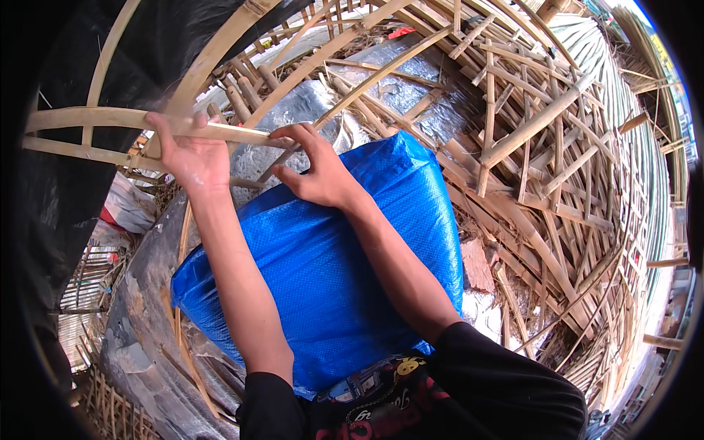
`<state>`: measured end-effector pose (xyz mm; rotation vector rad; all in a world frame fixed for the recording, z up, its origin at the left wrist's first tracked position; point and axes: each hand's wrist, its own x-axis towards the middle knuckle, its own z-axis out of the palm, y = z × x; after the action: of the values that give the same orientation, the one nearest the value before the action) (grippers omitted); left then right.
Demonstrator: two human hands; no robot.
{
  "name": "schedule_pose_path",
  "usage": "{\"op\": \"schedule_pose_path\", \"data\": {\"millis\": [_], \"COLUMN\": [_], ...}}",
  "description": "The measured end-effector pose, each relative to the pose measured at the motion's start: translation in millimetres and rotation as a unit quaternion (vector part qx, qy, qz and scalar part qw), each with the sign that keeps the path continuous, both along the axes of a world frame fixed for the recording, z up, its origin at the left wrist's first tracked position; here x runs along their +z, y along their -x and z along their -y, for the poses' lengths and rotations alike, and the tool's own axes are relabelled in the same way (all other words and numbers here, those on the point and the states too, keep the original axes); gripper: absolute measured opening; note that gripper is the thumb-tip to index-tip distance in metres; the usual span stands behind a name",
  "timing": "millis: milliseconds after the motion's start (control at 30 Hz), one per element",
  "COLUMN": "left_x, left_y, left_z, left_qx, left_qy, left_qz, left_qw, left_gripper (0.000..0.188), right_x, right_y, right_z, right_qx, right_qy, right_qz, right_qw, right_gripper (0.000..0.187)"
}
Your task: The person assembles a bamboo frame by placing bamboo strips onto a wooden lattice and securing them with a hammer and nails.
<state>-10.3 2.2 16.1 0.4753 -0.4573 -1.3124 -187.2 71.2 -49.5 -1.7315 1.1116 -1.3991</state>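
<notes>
My left hand (196, 160) is turned palm up beneath a pale split-bamboo strip (88, 117), its thumb and fingers closed round it. The strip runs from the left rim towards my right hand (320, 170). At the strip's right end, the index finger of that hand touches the bamboo from above. Its thumb stays apart below, leaving a gap. Under both forearms a blue woven plastic sheet (330, 271) covers my lap. Beside the left hand, further curved strips (209, 62) cross the held one and rise towards the top.
A big heap of bamboo poles and split pieces (543, 139) fills the right side. Black sheeting (154, 44) hangs at the upper left. Grey sheeting (147, 345) lies at the lower left, and a reddish brick-like piece (478, 265) sits right of the blue sheet.
</notes>
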Motion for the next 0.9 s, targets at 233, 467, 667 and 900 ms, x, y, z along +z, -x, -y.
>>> {"op": "schedule_pose_path", "data": {"millis": [233, 467, 667, 900], "left_x": [-0.4, -1.3, 1.7, 0.6], "left_y": [2.3, 1.3, 6.1, 5.2], "left_z": [-0.1, -1.2, 1.8, -0.6], "left_qx": [-0.004, -0.023, 0.024, -0.002], "left_qy": [0.017, 0.043, 0.024, 0.039], "left_qz": [0.007, 0.007, 0.018, 0.011], "left_qw": [1.000, 0.999, 0.999, 0.999], "left_gripper": [0.040, 0.036, 0.041, 0.037], "right_x": [1.9, 0.9, 0.6, -2.3], "right_y": [0.2, 0.1, 1.0, 0.0], "right_z": [-0.7, -0.8, -1.4, -0.6], "right_qx": [-0.002, -0.005, 0.000, -0.002], "right_qy": [-0.007, -0.005, -0.012, -0.001], "right_qz": [-0.009, -0.015, -0.012, -0.027], "right_qw": [1.000, 1.000, 1.000, 1.000], "right_gripper": [0.046, 0.047, 0.047, 0.048]}}
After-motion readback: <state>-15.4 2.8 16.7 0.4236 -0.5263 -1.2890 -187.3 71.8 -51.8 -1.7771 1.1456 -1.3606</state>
